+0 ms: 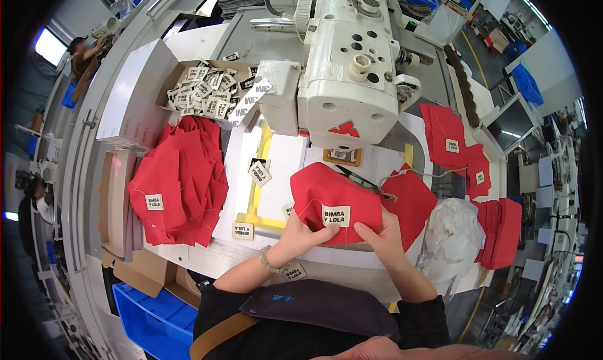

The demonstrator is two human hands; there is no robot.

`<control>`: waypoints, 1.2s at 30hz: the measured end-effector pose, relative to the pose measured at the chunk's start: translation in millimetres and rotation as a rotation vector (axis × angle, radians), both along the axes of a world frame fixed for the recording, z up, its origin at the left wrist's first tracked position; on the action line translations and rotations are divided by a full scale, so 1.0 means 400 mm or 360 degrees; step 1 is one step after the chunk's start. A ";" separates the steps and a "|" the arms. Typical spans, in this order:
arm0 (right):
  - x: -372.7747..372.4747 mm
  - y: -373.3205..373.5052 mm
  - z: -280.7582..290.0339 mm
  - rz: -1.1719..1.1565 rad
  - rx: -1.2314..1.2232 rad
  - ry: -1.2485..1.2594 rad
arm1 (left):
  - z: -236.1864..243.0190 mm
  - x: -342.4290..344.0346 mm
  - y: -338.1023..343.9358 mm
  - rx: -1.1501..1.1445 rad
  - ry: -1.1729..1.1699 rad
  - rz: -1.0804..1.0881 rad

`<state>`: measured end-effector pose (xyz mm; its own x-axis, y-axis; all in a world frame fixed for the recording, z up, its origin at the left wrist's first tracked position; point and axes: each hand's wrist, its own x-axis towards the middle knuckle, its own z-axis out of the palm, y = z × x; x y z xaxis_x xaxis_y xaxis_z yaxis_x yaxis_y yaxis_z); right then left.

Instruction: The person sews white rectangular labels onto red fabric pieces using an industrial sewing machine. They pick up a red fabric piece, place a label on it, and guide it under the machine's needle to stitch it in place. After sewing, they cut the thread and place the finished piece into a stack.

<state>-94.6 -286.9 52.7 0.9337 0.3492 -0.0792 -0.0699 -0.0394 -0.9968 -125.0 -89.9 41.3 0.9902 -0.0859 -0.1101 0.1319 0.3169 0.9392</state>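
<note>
Clearly, the blue tub [151,313] at lower left is partly hidden by the person's body. Above it, the heap of red pieces [182,190] overlaps too much to count; one label shows on it. The labels in the open box [201,90] behind are likewise too jumbled to count. On the table, two loose labels [259,173] overlap, and one pale label [243,231] lies nearer. The left hand [309,234] is partly closed, its thumb at the label's lower edge on one red piece [330,181], held up before the sewing machine [352,90]. The right hand [384,234] pinches that piece's right side, thumb in front; both hands' fingers are mostly hidden behind. Rightward come another red piece [411,203], one clear bag [455,234] and one red stack [502,231], its layers uncountable.
</note>
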 end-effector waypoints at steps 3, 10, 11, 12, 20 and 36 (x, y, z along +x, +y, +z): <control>-0.003 0.003 0.005 -0.0007 0.0055 0.0040 | 0.004 -0.004 0.004 0.0019 -0.0056 -0.0013; -0.005 0.004 0.019 -0.0004 0.0081 0.0104 | 0.016 -0.006 0.018 -0.0020 -0.0063 0.0050; -0.005 0.007 0.022 -0.0013 0.0109 0.0133 | 0.018 -0.002 0.028 -0.0052 -0.0028 0.0071; -0.004 0.009 0.023 -0.0021 0.0137 0.0162 | 0.018 0.000 0.045 0.0031 -0.0022 0.0147; -0.003 -0.055 0.038 0.0082 -0.0762 -0.0362 | 0.118 -0.059 0.481 0.0805 -0.0340 0.1275; -0.048 -0.278 0.078 -0.1287 -0.1463 -0.1239 | 0.023 -0.078 0.620 0.2893 -0.0302 0.1780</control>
